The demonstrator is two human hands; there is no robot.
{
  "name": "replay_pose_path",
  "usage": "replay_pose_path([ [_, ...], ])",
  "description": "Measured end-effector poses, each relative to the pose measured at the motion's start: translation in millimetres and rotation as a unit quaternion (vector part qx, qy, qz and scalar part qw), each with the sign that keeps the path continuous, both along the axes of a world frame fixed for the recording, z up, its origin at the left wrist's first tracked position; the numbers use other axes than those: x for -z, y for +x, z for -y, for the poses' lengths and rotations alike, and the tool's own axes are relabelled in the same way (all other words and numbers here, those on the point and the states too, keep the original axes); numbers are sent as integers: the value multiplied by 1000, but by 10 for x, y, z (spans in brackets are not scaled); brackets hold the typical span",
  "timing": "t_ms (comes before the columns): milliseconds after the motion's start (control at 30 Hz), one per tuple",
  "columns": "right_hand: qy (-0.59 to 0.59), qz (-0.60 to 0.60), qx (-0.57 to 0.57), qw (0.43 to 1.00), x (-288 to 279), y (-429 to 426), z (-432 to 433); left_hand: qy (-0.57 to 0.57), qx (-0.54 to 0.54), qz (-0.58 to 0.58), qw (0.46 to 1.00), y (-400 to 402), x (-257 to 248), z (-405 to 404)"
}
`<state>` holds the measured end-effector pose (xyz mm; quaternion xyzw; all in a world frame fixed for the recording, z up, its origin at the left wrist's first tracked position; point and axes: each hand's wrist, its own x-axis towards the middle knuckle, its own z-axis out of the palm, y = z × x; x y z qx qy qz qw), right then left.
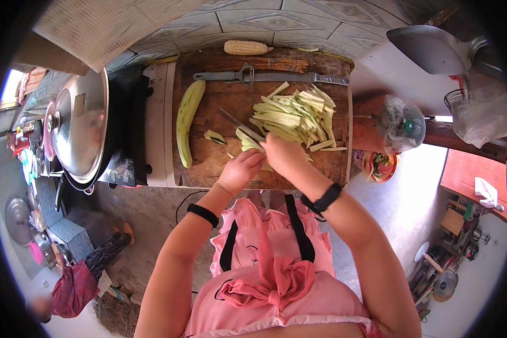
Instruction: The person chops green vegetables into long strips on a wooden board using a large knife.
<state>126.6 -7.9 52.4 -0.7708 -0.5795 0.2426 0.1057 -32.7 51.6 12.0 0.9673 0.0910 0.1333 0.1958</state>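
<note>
My right hand (284,155) grips a kitchen knife (241,124), its blade angled up and left over a wooden cutting board (213,103). Just under the blade are pale-green vegetable slices (247,141), with the fingers of my left hand (243,168) closed on their near end. The fingers partly hide these slices and the knife's handle. To the right, a heap of cut vegetable strips (298,114) covers much of the board. A whole peeled, curved green vegetable (189,122), perhaps an eggplant, lies along the left side. Between it and the knife rests a small offcut (215,137).
Behind the cutting area lie a peeler (219,76), a long metal knife (285,77), a tied stick bundle (257,64) and a corn cob (247,47). A lidded pan (82,126) stands left on a stove. At right are a plastic bottle (401,123) and a person (78,287) is lower left.
</note>
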Motion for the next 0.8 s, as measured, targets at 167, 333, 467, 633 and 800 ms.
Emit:
replay_pose_path([
  [167,-16,3,0,1000,-199,253,478,-2,-9,-7,1000,-16,-22,19],
  [333,126,16,-37,991,-334,276,855,-8,-1,12,1000,-35,31,-12],
  [467,55,42,-36,997,-398,144,1014,31,12,44,998,-33,53,-34],
  [633,54,40,-58,996,-317,117,1037,48,14,47,998,-23,30,-56],
  [800,27,85,-99,991,-220,23,1054,76,5,47,996,-2,37,-55],
])
